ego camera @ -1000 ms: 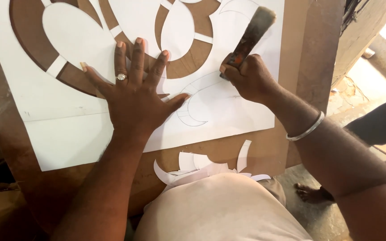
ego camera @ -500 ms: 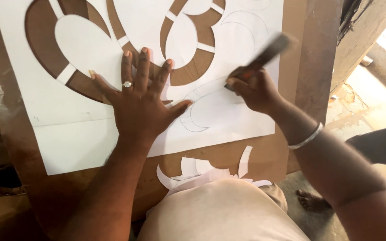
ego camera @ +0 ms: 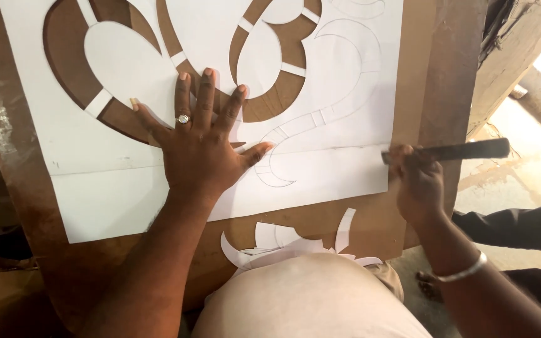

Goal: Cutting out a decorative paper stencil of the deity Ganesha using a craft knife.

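Two hands in my view, and I'm reading left to right. At the far left a bare brown strip of the worktop (ego camera: pixel 7 188) runs beside the white paper stencil sheet (ego camera: pixel 114 194), whose left edge stops short of the board's edge. My left hand (ego camera: pixel 201 150) lies flat and wide open on the sheet, fingers spread, a ring on one finger, gripping nothing, fingertips reaching the curved cut-outs where brown shows through. Below the sheet's bottom edge there's a clear band of board, then loose white paper offcuts (ego camera: pixel 283 241) lying at the near edge, right against my lap. Moving right, pencilled curves sit uncut near the sheet's lower right corner. My right hand (ego camera: pixel 417 181) is just off the sheet's right edge, closed tight round a dark-handled cutting tool (ego camera: pixel 452 150) held level, handle pointing right; a bangle rides the wrist. Beyond the board's right edge the floor drops away, sunlit, with another person's dark-clad leg (ego camera: pixel 521 225) close by.
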